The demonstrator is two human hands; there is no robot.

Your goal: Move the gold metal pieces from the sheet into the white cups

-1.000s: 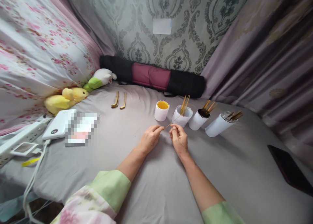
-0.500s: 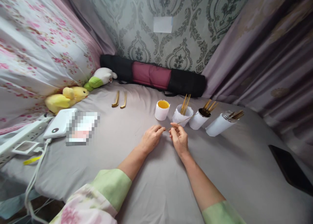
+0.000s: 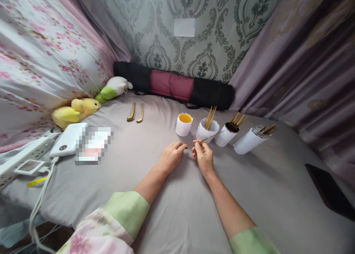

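My right hand [image 3: 203, 156] pinches a thin golden stick [image 3: 208, 138] that points up and right toward the cups. My left hand [image 3: 171, 156] rests on the grey sheet just left of it, fingers curled, thumb and forefinger near the stick's near end; I cannot tell whether they touch it. Behind the hands stand a white cup with a yellow inside [image 3: 183, 124], a white cup with golden sticks [image 3: 206, 130], a dark-rimmed cup with golden utensils [image 3: 226, 134] and a tilted cup with utensils [image 3: 249, 140].
Two golden utensils [image 3: 135, 112] lie further back left. Plush toys [image 3: 75, 111], a white power bank [image 3: 66, 144], a power strip [image 3: 20, 157] and cables sit at the left. A black-and-maroon bag [image 3: 173, 85] lies along the wall. A dark phone [image 3: 327, 190] lies at right.
The stick passed from my left fingers to my right hand and swung from pointing at the second cup to pointing further right. My left hand stayed in place.
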